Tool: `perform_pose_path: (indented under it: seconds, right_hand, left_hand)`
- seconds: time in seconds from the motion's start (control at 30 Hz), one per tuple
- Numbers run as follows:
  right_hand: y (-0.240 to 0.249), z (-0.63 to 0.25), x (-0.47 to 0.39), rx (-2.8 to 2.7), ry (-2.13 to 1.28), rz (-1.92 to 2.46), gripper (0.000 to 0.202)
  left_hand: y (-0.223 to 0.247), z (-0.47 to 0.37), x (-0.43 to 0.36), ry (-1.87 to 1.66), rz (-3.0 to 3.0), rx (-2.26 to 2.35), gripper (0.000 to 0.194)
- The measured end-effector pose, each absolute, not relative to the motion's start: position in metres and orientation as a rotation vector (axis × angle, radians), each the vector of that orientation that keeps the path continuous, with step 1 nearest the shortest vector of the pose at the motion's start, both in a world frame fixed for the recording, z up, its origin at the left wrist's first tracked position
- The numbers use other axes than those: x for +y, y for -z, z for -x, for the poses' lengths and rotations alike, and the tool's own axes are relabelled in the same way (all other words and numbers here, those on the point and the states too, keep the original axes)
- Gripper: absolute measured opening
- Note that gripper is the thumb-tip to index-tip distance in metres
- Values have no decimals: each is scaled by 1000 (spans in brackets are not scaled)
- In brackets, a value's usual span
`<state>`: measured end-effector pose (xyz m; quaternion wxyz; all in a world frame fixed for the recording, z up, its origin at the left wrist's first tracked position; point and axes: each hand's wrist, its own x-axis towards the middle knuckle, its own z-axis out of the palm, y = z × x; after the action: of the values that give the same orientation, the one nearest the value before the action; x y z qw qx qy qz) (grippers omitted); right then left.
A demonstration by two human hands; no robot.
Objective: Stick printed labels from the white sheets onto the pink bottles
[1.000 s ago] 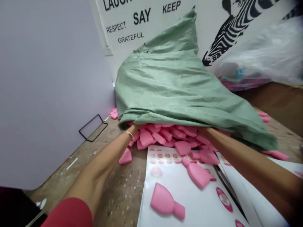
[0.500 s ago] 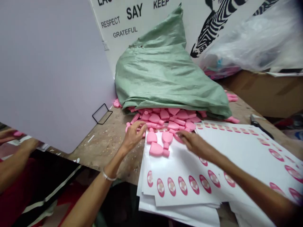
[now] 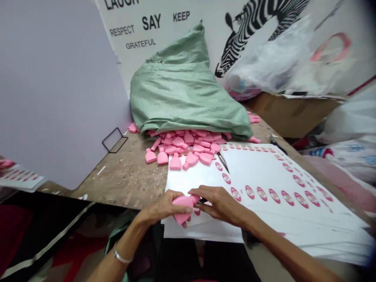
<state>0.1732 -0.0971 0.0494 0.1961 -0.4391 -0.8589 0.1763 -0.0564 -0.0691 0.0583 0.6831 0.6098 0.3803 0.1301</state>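
A pink bottle-shaped piece (image 3: 182, 208) is gripped in my left hand (image 3: 167, 205), above the near edge of the sheets. My right hand (image 3: 217, 201) pinches the narrow neck of that same piece, and something small and dark shows by its fingers, too small to make out. Under and beyond my hands lie white sheets (image 3: 252, 168) printed with oval pink stickers (image 3: 235, 194). Several pink pieces (image 3: 175, 161) lie at the sheets' far left corner, in front of the pile. A dark pointed tool (image 3: 223, 162) rests on the sheets.
A large green sack (image 3: 188, 94) stands at the back over the pink pile. A black wire stand (image 3: 115, 141) is beside the pale panel (image 3: 58, 86) on the left. At the right are a dark-handled tool (image 3: 277, 144), a cardboard box (image 3: 288, 111) and plastic bags (image 3: 349, 152).
Both hands have come back from the pile toward me and now hold one pink piece together. The view has shifted right, and the loose pieces on the sheet are arranged differently.
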Motion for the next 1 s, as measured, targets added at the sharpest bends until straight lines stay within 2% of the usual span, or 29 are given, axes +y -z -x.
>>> perform_pose_path:
  seconds: [0.1,0.17,0.33,0.4,0.47,0.6,0.77,0.9,1.0]
  right_hand:
    - [-37,-199,-126,-2171,-454,1590,63]
    - [-26,-216,-140,-2154,-379,1784,71]
    - [-8,-227,-160,-2432,-143,1813,38]
    - [-8,-220,-164,-2515,-87,1718,39]
    - [-10,-215,-169,-2580,-111,1626,39]
    - [-20,-219,-163,-2396,-355,1648,21]
    - [-30,-246,-109,-1809,-375,2224,48]
    - [-30,-251,-75,-1814,-536,2406,46]
    - [-26,-244,-73,-1763,-440,2444,41]
  left_hand:
    - [-45,45,-92,-438,-1131,916,40]
    - [-33,41,-101,-602,-1031,999,40]
    - [-13,48,-107,-797,-837,1176,49]
    - [-11,55,-108,-813,-798,1252,53]
    - [-11,61,-110,-821,-767,1310,55]
    - [-11,67,-112,-815,-732,1338,50]
    - [-5,68,-108,-819,-798,1351,55]
    - [-2,67,-109,-820,-845,1367,63]
    - [-6,67,-113,-820,-852,1373,67]
